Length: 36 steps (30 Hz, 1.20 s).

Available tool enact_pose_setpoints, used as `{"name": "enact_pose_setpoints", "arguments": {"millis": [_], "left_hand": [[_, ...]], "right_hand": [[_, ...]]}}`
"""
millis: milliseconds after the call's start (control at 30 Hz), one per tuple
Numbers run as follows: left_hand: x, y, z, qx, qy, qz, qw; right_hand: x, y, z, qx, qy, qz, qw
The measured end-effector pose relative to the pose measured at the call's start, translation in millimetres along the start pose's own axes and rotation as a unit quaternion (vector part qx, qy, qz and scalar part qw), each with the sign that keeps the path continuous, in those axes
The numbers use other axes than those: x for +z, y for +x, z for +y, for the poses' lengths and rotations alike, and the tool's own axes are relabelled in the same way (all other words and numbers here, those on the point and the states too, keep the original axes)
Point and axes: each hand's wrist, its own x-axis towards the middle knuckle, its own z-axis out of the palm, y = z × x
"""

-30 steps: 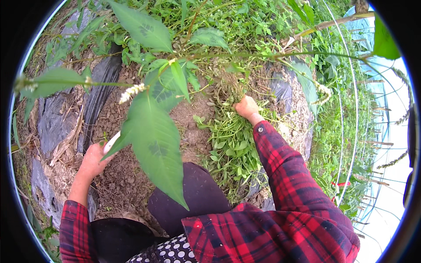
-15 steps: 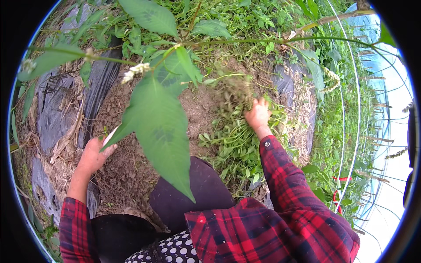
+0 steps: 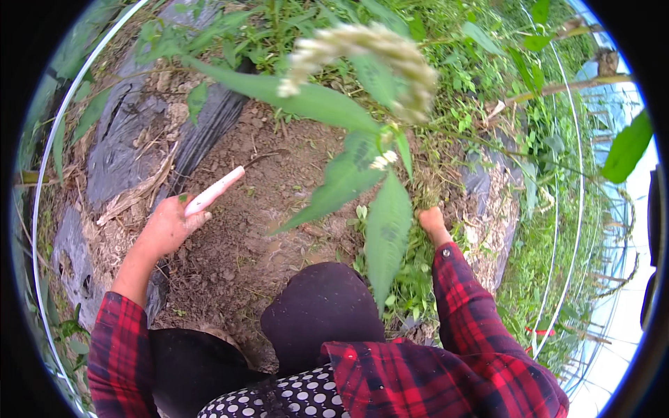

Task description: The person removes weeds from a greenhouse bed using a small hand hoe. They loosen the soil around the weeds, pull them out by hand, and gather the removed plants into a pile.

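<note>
Clearly, the left hand (image 3: 171,226) wraps its fingers around a thin-bladed tool (image 3: 216,189) with a smooth pink handle, held aside, probably leaving the right hand (image 3: 433,221) room; that one looks curled against leafy green weeds (image 3: 417,277), though whether gripping, I cannot tell. Wrinkled black plastic sheeting (image 3: 115,157) edges bare brown soil (image 3: 223,275), open between both hands beneath broad green leaves (image 3: 387,233).

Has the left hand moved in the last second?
No, not noticeably: the left hand, around the pink handle, stays close to the lower end of the black plastic strip. Both shift in the picture because the view turned.
</note>
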Motion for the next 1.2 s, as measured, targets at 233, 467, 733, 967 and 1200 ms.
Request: {"name": "enact_pose_setpoints", "arguments": {"millis": [233,467,733,967,1200], "left_hand": [[-37,-35,-7,-0.082,0.037,0.127,0.988],[-75,-85,7,-0.125,0.045,0.199,0.971],[-77,-95,-11,-0.221,0.123,0.198,0.947],[-73,-89,-1,-0.265,0.116,0.160,0.944],[-68,-89,-18,-0.258,0.092,0.170,0.946]], "right_hand": [[68,-91,-154,-0.363,-0.156,-0.194,0.898],[55,-76,-353,-0.662,-0.200,0.057,0.720],[47,-46,-512,-0.775,-0.270,0.049,0.569],[13,51,-529,-0.523,-0.340,0.006,0.782],[1,93,-425,-0.300,-0.332,-0.046,0.893]]}}
